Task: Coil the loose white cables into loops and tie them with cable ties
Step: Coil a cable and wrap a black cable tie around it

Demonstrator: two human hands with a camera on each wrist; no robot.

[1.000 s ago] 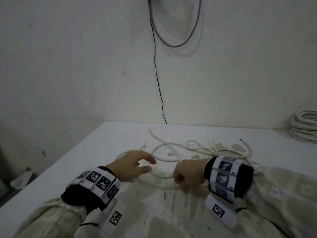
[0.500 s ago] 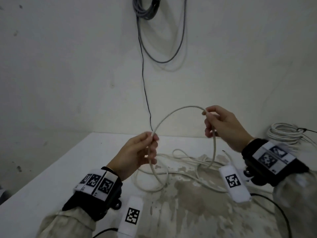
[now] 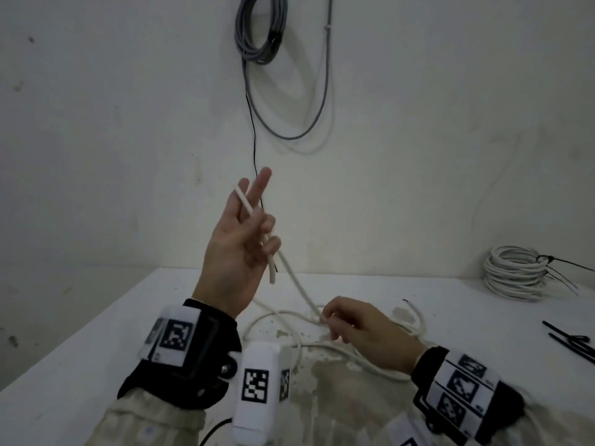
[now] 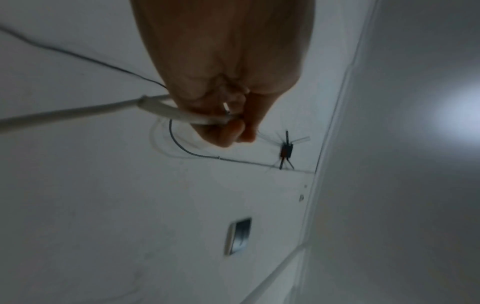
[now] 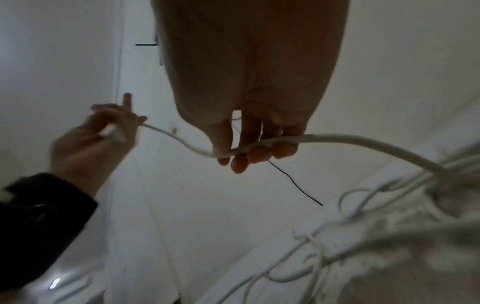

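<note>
Now my left hand (image 3: 236,249), raised mid-frame, pinches the white cable (image 3: 297,286) end; my right hand (image 3: 363,329) grips it lower. First loop starting; next, I feed slack upward.

white table (image 3: 128,317) set against a pale wall, its top scuffed, with a patch of worn, flaking paint near the front middle. loose white cable (image 3: 280,317) sprawls over that patch in open, overlapping curves. at the far right corner, a finished coil of white cable (image 3: 512,273) lies flat, a dark tie around it with thin tails trailing right. black cable ties (image 3: 570,341) lie at the right edge, well apart from the loose cable.
</note>
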